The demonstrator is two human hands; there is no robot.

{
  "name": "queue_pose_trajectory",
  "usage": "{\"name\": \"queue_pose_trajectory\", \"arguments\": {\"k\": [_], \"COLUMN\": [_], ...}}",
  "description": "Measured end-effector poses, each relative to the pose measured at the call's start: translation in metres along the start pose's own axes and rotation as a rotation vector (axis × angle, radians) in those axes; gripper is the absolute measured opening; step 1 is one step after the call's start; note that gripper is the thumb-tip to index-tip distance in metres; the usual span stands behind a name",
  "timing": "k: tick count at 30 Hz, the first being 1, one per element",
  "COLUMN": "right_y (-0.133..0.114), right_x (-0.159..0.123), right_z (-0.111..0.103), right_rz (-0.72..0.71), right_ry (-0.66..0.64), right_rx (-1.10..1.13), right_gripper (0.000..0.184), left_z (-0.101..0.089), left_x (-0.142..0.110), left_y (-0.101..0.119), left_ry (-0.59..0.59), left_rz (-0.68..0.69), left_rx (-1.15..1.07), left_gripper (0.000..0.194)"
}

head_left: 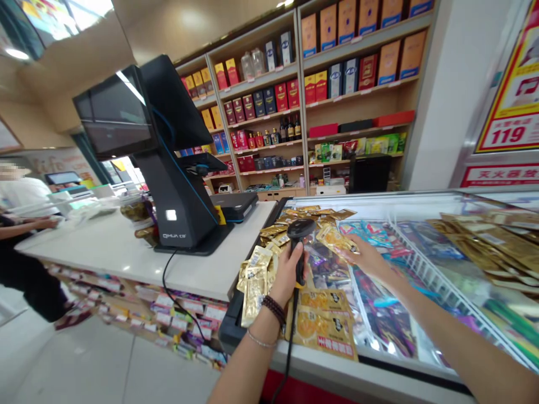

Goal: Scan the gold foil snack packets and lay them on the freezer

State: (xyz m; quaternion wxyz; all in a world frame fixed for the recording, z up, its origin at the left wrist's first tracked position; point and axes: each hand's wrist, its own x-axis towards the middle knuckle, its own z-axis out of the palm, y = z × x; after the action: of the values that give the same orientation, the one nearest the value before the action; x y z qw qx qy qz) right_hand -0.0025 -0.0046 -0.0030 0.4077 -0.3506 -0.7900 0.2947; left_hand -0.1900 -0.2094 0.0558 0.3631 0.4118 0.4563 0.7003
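My left hand [290, 264] is wrapped round the handle of a black barcode scanner [301, 227], whose cable runs down past the freezer's front edge. In my right hand [362, 255] is a gold snack packet [334, 241], pinched at its right end, just to the right of the scanner head. Many more gold packets [256, 280] lie in a heap to the left of and behind my left hand, on the glass top. Larger gold packets with orange pictures [324, 322] lie flat in front, near the edge.
A glass-topped freezer [421, 196] holds colourful packs in wire baskets. More gold packets [497, 241] are piled at right. Left stands a white counter [202, 275] with a black checkout terminal [177, 196]. Shelves of boxes [269, 101] line the back. A person [29, 241] stands far left.
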Motion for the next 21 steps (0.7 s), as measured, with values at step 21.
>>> {"name": "queue_pose_trajectory", "arguments": {"k": [21], "right_y": [0.041], "right_x": [0.016], "right_z": [-0.026], "right_rz": [0.040], "right_ry": [0.021], "right_rx": [-0.208], "right_gripper": [0.052], "left_z": [0.004], "left_x": [-0.004], "left_y": [-0.005], "left_ry": [-0.119], "left_rz": [-0.075], "left_rx": [0.069], "left_gripper": [0.072]}}
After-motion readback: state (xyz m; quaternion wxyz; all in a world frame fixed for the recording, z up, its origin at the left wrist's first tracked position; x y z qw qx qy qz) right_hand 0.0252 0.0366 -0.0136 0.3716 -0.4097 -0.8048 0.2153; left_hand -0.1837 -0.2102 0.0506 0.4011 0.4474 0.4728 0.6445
